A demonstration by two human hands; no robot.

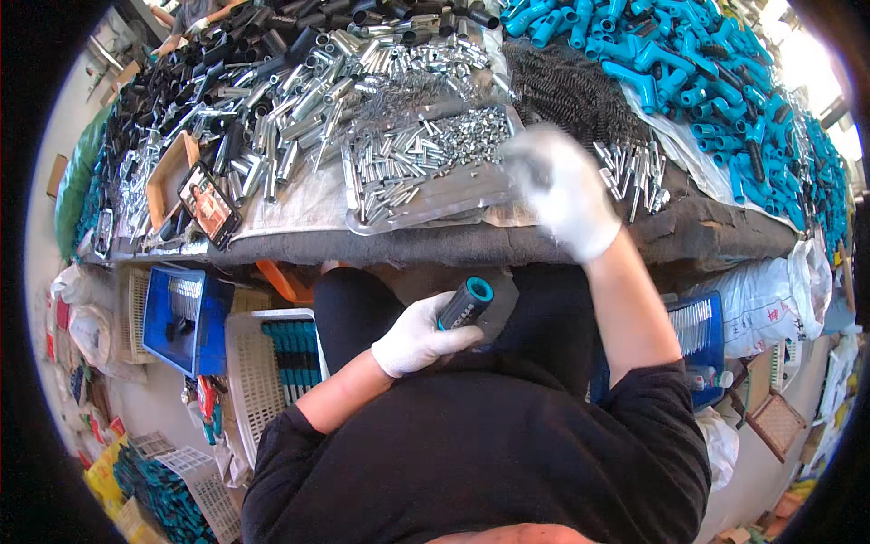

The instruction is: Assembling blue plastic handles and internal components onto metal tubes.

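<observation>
My left hand, in a white glove, is closed around a black tube-shaped handle with a teal ring at its open end, held above my lap. My right hand, also gloved in white, is raised over the table edge and smeared by motion; its fingers cannot be made out. It is nearest to the right end of a clear plastic tray of small metal pins and nuts. Just beyond it lies a heap of dark coil springs. Loose metal rods lie to its right.
Teal plastic handles are heaped at far right, silver tubes and black sleeves at far left. A phone leans by a cardboard box. Below stand a blue crate and a white basket. Another person's hand shows at top left.
</observation>
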